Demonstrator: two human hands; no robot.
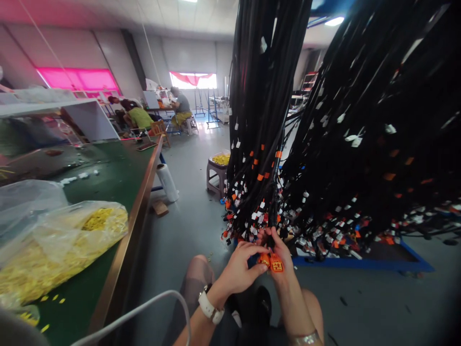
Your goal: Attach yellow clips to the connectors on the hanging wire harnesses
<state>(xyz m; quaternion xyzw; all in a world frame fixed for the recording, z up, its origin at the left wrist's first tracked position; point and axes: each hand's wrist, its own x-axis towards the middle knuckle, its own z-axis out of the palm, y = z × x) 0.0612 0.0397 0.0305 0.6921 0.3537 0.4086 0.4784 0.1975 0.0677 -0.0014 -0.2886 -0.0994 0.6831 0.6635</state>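
My left hand (240,267), a white watch on its wrist, pinches a small orange connector (264,260) between thumb and fingers. My right hand (282,251) grips a second orange connector (276,264) right beside it; the two connectors touch. Both sit at the low end of a thick bundle of hanging black cables (262,125) with white and orange tags. My knees show below the hands.
A green workbench (118,178) runs along the left, bearing clear bags of yellow parts (65,240). A stool with a tray of yellow parts (218,166) and a plastic roll (167,181) stand on the floor. A blue rack base (360,262) lies under the cables. People sit working far back.
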